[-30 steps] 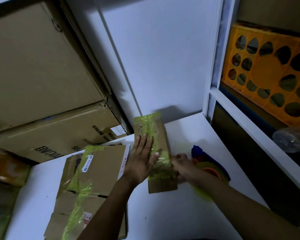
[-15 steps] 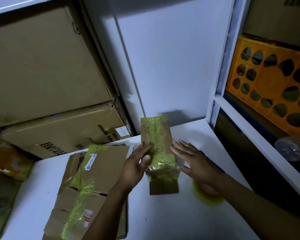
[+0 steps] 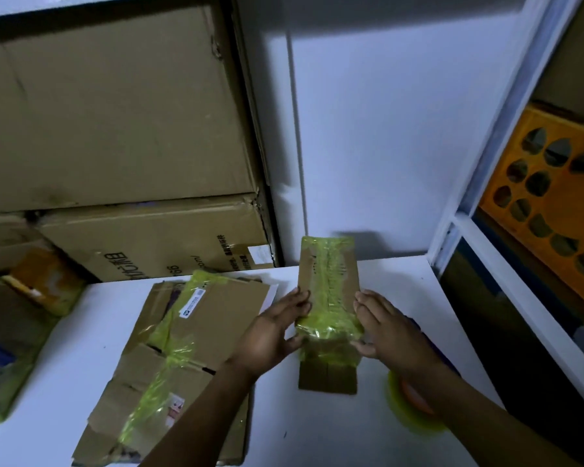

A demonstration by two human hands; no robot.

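Box [image 3: 328, 284] (yellow-taped) between left hand [image 3: 271, 335], right hand [image 3: 394, 335]

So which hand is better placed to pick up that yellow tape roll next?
Probably the right hand: the tape roll lies just under its wrist. The left hand touches the opposite side of the taped box and would have to cross it.

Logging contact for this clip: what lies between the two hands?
The small taped box, in the head view; left hand and right hand touch its sides.
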